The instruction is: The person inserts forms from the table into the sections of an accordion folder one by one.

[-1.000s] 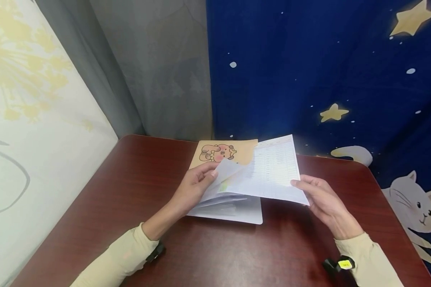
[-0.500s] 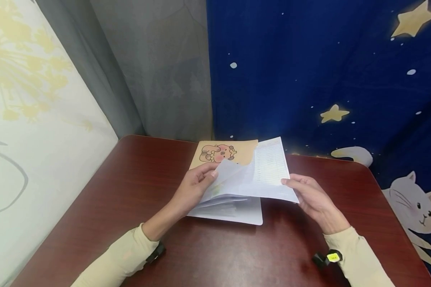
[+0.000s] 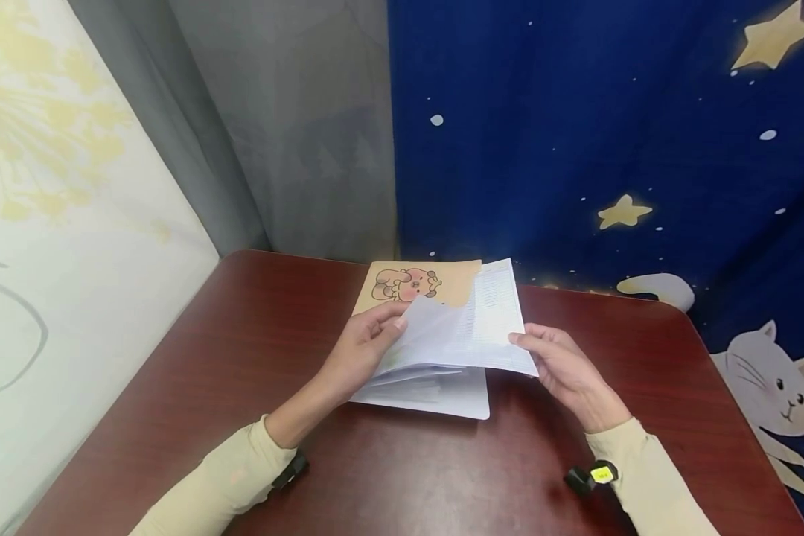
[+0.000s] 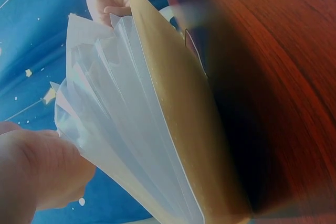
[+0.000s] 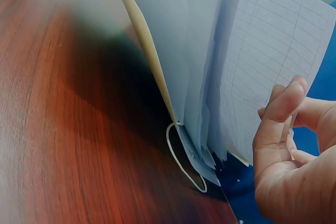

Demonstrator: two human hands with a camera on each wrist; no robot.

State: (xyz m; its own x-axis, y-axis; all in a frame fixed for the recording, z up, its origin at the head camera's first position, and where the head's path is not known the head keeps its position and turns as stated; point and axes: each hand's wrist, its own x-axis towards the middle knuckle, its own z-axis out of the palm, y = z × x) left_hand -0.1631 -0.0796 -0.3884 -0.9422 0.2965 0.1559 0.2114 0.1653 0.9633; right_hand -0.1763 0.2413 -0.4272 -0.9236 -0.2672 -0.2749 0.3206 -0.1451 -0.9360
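A tan folder (image 3: 455, 279) with a cartoon animal on its cover rests on the table, its clear plastic pockets (image 4: 121, 98) fanned apart. My left hand (image 3: 362, 346) pinches the edge of one pocket and holds it raised. On the other side my right hand (image 3: 566, 365) grips a white paper sheet (image 3: 499, 313) by its right edge, between thumb and fingers. Printed rows and ruled lines cover the sheet. Its left part lies behind the translucent plastic, inside the raised pocket. Several white papers (image 5: 173, 35) fill the folder below.
The dark red-brown table (image 3: 402, 476) extends around the folder. A thin elastic loop (image 5: 184, 166) sticks out from the folder's edge in the right wrist view. Behind the table hang a grey curtain (image 3: 308, 149) and a blue starry curtain (image 3: 543, 149).
My right hand has moved left, sliding the paper sheet deeper into the clear pocket; less of it shows on the right. The left hand stays in place holding the pocket.
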